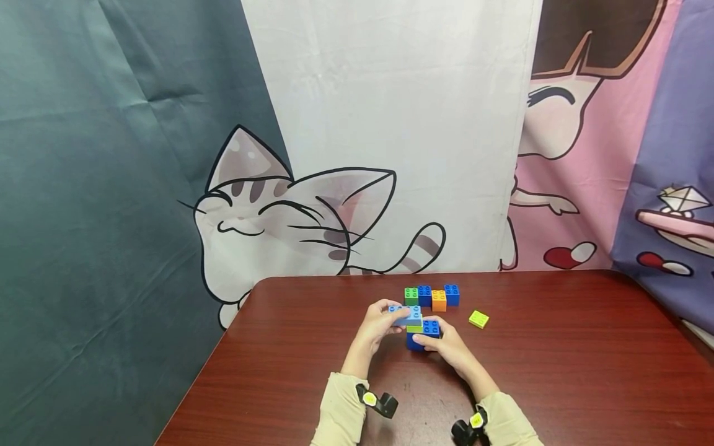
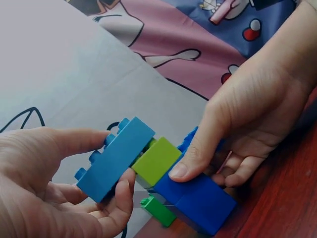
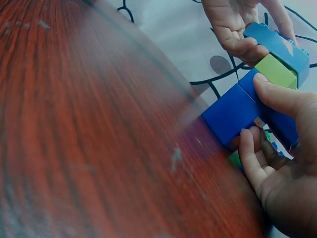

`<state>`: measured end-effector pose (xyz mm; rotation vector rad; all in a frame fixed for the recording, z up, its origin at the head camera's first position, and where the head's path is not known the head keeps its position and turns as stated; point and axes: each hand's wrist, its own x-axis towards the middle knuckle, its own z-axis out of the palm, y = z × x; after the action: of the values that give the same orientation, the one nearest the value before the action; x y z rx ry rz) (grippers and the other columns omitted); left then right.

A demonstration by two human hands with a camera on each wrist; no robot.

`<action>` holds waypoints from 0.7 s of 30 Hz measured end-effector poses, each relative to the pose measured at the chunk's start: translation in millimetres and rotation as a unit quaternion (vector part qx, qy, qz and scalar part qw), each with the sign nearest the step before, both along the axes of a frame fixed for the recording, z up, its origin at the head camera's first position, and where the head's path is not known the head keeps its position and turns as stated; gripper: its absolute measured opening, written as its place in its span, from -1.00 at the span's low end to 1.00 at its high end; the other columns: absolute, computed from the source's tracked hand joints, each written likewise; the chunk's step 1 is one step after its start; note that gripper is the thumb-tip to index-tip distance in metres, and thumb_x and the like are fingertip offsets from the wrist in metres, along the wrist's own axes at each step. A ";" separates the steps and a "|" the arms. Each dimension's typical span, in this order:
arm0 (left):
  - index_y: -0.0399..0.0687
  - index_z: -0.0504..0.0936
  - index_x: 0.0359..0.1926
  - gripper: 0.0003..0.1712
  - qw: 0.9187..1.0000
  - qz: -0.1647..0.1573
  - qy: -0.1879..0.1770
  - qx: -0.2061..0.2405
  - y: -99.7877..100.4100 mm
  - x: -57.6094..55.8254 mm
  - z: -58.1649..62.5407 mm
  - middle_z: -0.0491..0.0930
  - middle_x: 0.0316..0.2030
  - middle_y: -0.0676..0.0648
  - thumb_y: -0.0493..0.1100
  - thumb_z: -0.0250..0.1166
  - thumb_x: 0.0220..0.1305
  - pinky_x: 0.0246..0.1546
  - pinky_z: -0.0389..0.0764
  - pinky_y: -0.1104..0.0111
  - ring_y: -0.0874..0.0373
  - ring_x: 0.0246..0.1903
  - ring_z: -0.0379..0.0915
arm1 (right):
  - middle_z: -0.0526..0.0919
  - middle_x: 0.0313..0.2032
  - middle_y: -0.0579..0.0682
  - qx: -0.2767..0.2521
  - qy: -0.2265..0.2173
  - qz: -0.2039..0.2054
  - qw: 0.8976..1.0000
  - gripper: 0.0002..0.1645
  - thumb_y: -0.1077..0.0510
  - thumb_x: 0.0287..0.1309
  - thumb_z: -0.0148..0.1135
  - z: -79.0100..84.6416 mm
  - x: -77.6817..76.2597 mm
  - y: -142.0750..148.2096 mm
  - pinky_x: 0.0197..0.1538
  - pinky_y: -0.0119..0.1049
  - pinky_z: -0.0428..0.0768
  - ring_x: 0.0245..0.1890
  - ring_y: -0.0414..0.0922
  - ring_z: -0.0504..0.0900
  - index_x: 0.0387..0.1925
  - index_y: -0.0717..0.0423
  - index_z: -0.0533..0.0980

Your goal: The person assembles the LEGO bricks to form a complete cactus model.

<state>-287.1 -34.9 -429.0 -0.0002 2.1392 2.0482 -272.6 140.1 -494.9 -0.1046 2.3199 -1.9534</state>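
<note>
My left hand [image 1: 377,326] pinches a light blue building brick [image 2: 119,159] with several studs between thumb and fingers. That brick sits at the top of a lime green brick [image 2: 158,161]; a lime stud shows by the seam in the left wrist view, and whether they are fully pressed together I cannot tell. Under the lime piece are dark blue bricks [image 2: 204,199], joined as a block. My right hand [image 1: 450,347] grips this blue block, its thumb on the near face and its fingers curled behind, partly hidden.
Behind the hands a green brick [image 1: 411,296], a blue brick [image 1: 424,295], an orange brick [image 1: 439,301] and another blue brick [image 1: 452,295] stand close together. A flat lime brick [image 1: 478,319] lies to the right on the brown table [image 1: 558,371]. A printed curtain [image 1: 446,124] hangs behind.
</note>
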 end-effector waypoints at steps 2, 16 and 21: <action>-0.30 0.55 -0.08 -0.62 1.000 0.003 -0.001 0.000 1.1 -0.1 -0.8 0.59 -0.32 -0.09 -0.16 0.40 0.16 -0.47 0.59 0.55 0.25 -0.56 0.49 | 0.63 0.00 0.18 -0.001 0.001 -0.001 1.000 -0.38 0.05 0.15 0.35 0.0 0.0 0.1 -0.11 -0.23 0.68 -0.16 -0.11 0.60 0.16 0.25 0.38; -0.29 0.58 -0.13 -0.67 1.000 0.011 0.011 -0.005 1.8 0.0 -0.4 0.59 -0.37 -0.06 -0.18 0.41 0.14 -0.43 0.60 0.46 0.23 -0.56 0.48 | 0.64 -0.02 0.18 -0.002 0.006 0.001 1.000 -0.38 0.05 0.16 0.35 0.3 0.5 -0.6 -0.11 -0.23 0.68 -0.17 -0.12 0.61 0.16 0.26 0.38; -0.32 0.63 -0.17 -0.68 0.998 0.015 0.043 -0.032 2.9 1.7 1.3 0.63 -0.45 -0.04 -0.19 0.43 0.11 -0.35 0.66 0.31 0.18 -0.55 0.52 | 0.65 -0.02 0.19 -0.001 0.009 -0.001 1.000 -0.38 0.06 0.15 0.35 0.1 0.6 -0.4 -0.14 -0.26 0.67 -0.17 -0.12 0.61 0.16 0.26 0.38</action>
<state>-285.3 -31.9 -427.6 0.0475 2.2678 2.0303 -272.0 139.6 -494.8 -0.1217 2.3298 -1.9638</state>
